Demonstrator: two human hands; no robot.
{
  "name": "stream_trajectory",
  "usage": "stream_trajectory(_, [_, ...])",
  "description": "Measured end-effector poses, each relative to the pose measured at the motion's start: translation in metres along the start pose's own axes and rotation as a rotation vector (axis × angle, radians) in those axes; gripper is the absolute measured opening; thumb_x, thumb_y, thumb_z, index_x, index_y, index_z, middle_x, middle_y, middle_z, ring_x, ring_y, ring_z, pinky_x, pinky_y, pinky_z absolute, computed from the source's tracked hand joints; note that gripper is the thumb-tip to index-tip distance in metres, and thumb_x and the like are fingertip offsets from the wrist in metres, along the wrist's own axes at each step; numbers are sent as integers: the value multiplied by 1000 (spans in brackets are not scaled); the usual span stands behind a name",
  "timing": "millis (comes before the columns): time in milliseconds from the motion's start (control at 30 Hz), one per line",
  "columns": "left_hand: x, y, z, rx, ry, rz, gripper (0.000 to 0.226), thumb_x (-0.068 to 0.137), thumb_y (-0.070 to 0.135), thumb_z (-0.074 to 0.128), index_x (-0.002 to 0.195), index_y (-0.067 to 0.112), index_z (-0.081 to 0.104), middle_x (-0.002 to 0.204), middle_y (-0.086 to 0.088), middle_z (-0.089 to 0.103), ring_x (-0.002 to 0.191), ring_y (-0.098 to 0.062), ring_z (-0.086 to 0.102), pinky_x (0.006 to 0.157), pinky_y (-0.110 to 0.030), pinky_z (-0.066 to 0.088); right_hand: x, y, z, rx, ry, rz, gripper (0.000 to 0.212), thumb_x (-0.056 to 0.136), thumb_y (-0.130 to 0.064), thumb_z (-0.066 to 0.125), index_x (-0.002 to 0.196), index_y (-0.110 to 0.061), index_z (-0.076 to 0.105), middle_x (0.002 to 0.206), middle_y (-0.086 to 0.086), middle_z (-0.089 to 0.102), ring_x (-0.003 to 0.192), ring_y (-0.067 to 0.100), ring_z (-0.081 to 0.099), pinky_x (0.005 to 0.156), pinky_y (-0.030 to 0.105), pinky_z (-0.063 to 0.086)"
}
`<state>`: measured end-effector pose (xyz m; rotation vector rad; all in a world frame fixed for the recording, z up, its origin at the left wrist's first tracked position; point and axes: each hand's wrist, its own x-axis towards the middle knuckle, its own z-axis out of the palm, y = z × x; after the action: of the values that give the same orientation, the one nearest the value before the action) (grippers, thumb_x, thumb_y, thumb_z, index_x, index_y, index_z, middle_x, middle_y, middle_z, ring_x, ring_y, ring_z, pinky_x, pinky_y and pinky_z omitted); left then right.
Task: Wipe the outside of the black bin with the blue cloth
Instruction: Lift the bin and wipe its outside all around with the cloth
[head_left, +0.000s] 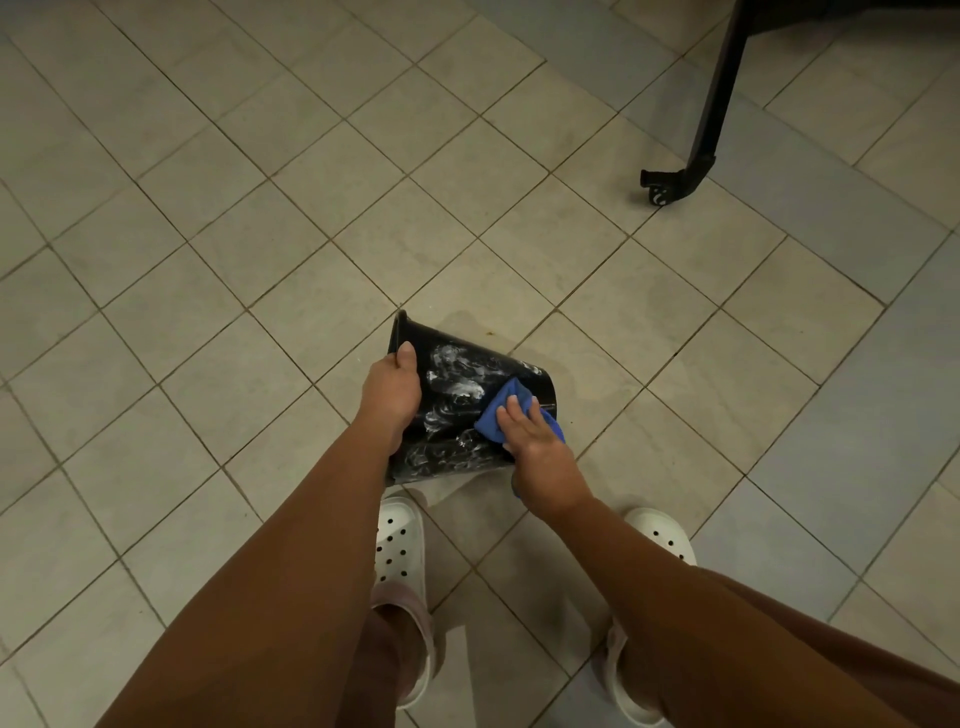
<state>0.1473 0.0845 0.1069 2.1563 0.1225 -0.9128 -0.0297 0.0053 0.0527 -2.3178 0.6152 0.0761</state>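
The left hand (390, 387) grips the tilted black bin (462, 452) by its rim; the right hand (535, 441), fingers flat, presses the blue cloth (500, 410) on its streaked side.

The black bin (467, 410) lies tipped on its side, its open rim toward 10 o'clock and its base toward 4 o'clock, its glossy outer wall smeared with white streaks. The bunched blue cloth (501, 415) presses against that wall near the base.
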Motion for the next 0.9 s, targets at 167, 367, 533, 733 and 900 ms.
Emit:
stream_trajectory(167, [-2,1,2,-56,-13,-17,56,104,48,29,128,5,57,117,-16,65,107,-33,61,98,-49,49,18,-2,-3,65,17,74,51,97,-7,42,145,-5,24,154,13,16,143,33,4,115,31,5])
stream_trajectory(367, [-1,1,4,-49,-24,12,59,105,49,25,132,6,54,123,-14,62,113,-31,58,95,-42,47,5,-3,0,6,34,9,49,97,-12,43,143,-2,28,152,17,21,142,37,7,112,30,3])
stream_trajectory(533, [-1,-1,4,-48,-12,9,59,104,51,25,130,7,55,121,-15,63,110,-31,59,89,-40,48,15,-1,-2,-14,26,-23,52,94,-21,48,141,-2,33,149,18,30,139,41,17,113,41,18])
stream_trajectory(733, [1,-2,6,-57,-19,3,58,105,49,26,129,6,56,121,-14,63,107,-30,60,84,-39,48,7,2,-2,-66,113,10,60,70,9,70,127,-1,54,132,22,52,120,48,46,101,50,38])
stream_trajectory(900, [2,-4,4,-34,-18,-5,56,105,47,25,130,6,55,121,-16,62,108,-31,60,82,-38,46,6,-2,3,-115,109,-157,56,81,-2,66,133,-6,48,140,16,46,128,47,36,104,49,29])
